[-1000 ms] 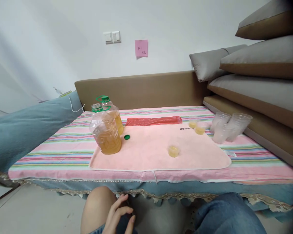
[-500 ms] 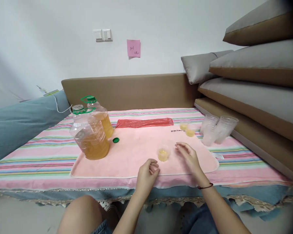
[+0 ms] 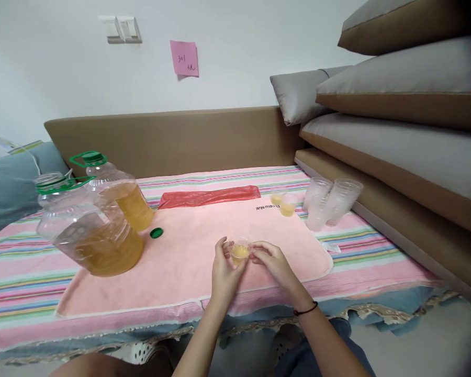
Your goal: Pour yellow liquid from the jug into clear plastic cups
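Observation:
A small clear cup (image 3: pixel 239 250) with amber liquid stands on the pink towel (image 3: pixel 180 262). My left hand (image 3: pixel 224 272) curls around its left side and my right hand (image 3: pixel 270 262) touches its right side, so both hands hold it. Two more small filled cups (image 3: pixel 282 203) sit further back on the towel. To the left stand two big clear jugs of amber liquid: the nearer one (image 3: pixel 86 230) has no cap, the farther one (image 3: pixel 118 193) has a green cap. A loose green cap (image 3: pixel 156 233) lies by them.
Stacks of empty clear cups (image 3: pixel 329 201) stand at the right of the striped cloth (image 3: pixel 19 272). A red plastic bag (image 3: pixel 210 196) lies behind the towel. Brown and grey cushions (image 3: pixel 396 131) rise on the right, a brown backboard behind, a blue-grey pillow (image 3: pixel 3 188) on the left.
Both hands came up from my lap, reached over the towel and closed around the small filled cup. The view has shifted closer and to the right.

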Action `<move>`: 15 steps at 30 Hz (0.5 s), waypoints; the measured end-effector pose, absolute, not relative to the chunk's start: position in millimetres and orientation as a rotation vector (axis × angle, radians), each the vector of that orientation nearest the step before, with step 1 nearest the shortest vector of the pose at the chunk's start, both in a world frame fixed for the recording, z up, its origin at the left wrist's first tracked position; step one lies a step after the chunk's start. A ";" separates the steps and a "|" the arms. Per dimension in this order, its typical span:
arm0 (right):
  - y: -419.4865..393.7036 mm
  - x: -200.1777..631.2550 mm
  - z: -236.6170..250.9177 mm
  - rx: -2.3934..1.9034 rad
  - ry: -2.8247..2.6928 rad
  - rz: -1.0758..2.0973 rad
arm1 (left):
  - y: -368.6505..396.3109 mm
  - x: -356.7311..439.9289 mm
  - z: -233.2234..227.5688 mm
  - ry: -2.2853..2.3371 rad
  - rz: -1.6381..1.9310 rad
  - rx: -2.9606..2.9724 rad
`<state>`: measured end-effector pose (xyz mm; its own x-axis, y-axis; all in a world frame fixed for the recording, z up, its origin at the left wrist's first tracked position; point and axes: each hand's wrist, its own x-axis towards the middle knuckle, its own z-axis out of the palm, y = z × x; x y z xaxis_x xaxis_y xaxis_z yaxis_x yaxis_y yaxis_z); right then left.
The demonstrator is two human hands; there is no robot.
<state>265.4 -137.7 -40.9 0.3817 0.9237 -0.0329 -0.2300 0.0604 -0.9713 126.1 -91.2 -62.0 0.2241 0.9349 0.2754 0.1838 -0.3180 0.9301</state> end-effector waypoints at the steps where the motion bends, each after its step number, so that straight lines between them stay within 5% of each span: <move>1: -136.8 266.1 -40.2 -1.185 -0.743 1.012 | -90.7 128.0 -60.6 1.054 1.169 1.691; 15: -138.8 315.5 -36.2 -1.146 -0.421 0.690 | -56.1 231.1 -35.1 0.875 1.067 1.619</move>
<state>315.5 -138.8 -36.2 0.7233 0.6894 -0.0385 -0.2810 0.2429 -0.9285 231.1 -56.1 -35.1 0.3570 0.9045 0.2335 0.0527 -0.2690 0.9617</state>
